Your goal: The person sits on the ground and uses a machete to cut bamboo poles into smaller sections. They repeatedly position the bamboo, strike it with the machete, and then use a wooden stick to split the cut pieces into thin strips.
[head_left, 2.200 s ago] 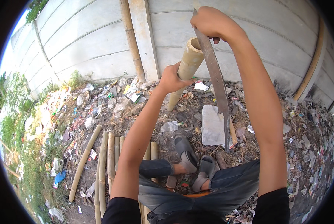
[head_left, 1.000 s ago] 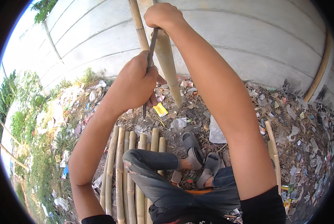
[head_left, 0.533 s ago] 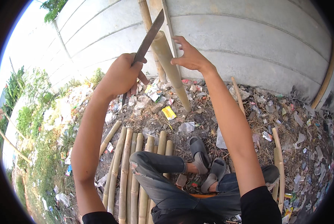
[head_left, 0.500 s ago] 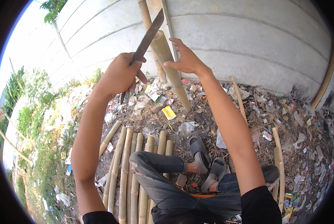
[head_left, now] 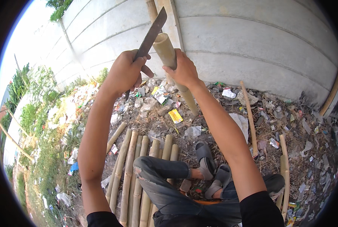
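Note:
In front of me stands a thick, pale green-brown bamboo pole [head_left: 163,44], its hollow top end facing me and its lower end on the littered ground. My right hand [head_left: 183,69] is wrapped round the pole a little below that end. My left hand [head_left: 128,73] grips a machete [head_left: 151,34] with a long dark blade. The blade slants up and to the right, its edge close to the pole's rim; whether they touch I cannot tell. Most of the machete's handle is hidden inside my left fist.
Several cut bamboo poles [head_left: 127,176] lie side by side to the left of my bent leg [head_left: 153,181]. A split bamboo strip [head_left: 249,117] and more bamboo pieces [head_left: 285,170] lie at the right. A grey concrete wall [head_left: 248,38] rises behind, with litter along its foot.
My right hand, open beside the pole before, has closed round it. The machete has stayed at nearly the same height and slant in my left hand.

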Motion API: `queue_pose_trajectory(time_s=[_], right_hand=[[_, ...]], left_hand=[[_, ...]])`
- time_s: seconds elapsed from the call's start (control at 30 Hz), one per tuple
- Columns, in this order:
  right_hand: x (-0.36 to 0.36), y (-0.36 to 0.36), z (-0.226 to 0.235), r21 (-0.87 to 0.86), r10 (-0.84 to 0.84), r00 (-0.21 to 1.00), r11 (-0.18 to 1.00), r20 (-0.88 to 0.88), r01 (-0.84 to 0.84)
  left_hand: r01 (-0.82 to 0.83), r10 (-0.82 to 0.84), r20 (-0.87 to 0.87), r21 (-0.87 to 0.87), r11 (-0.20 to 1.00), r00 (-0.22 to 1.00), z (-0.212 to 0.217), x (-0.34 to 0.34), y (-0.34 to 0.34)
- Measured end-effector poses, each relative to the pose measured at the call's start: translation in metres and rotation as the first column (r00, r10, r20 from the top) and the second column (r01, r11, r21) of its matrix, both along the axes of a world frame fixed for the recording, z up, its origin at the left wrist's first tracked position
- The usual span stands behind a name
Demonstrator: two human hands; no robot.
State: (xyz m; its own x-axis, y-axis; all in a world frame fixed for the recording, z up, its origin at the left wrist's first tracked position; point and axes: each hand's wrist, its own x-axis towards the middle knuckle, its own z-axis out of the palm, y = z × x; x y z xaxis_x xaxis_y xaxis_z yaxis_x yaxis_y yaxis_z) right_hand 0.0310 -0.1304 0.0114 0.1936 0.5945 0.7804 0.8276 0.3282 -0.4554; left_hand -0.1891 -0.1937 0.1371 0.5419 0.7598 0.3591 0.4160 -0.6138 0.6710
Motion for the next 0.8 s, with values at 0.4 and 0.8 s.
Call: queue_pose_trajectory(time_s=[0.4, 0.8], right_hand=[[-0.01, 0.0, 0.0, -0.013, -0.008, 1.0, 1.0, 0.006, 0.008], [-0.022, -0.004, 0.001, -0.051, -0.154, 0.987, 0.987, -0.05, 0.151]], left_hand=[[-0.181, 0.186, -0.08, 0.072, 0.981, 0.979, 0.004, 0.005, -0.015], [-0.261, 0.373, -0.114, 0.531, 0.806, 0.921, -0.012, -0.002, 0.011]])
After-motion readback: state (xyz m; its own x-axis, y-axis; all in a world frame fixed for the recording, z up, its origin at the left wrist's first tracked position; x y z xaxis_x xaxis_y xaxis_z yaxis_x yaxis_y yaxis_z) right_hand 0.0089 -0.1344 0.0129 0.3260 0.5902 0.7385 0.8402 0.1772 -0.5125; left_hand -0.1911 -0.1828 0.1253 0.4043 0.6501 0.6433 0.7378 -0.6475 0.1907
